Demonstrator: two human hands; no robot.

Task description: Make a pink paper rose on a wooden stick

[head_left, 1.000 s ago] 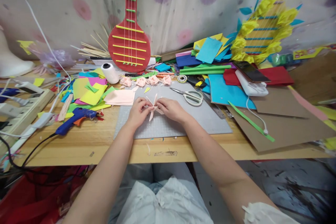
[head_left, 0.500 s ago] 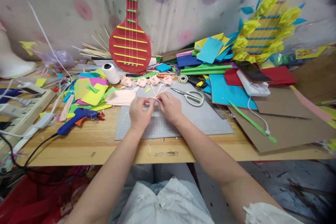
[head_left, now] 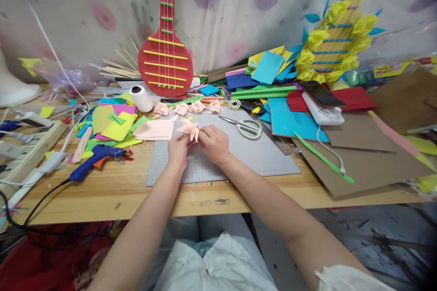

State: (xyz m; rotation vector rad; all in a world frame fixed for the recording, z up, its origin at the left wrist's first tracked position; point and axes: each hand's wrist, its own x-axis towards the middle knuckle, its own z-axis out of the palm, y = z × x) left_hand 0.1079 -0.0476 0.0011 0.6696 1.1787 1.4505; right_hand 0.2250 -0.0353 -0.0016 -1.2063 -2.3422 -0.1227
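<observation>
My left hand [head_left: 177,150] and my right hand [head_left: 214,144] meet over the grey cutting mat [head_left: 252,154]. Both pinch a small folded piece of pale pink paper [head_left: 190,128], which stands bunched up between the fingertips, just above the mat. A stack of flat pink paper squares [head_left: 153,130] lies just left of my left hand. Several finished pink paper roses [head_left: 188,107] sit in a row at the mat's far edge.
White-handled scissors [head_left: 246,126] lie on the mat to the right. A blue glue gun [head_left: 95,157], a white thread spool [head_left: 141,98] and a power strip [head_left: 23,145] are on the left. Coloured paper heaps, brown cardboard [head_left: 368,154], a white charger [head_left: 322,113] and two craft guitars [head_left: 165,61] crowd the back and right.
The pink strips that stuck out loosely between my fingers are now gathered into a tight folded bunch. Both hands have stayed together over the mat, shifting slightly.
</observation>
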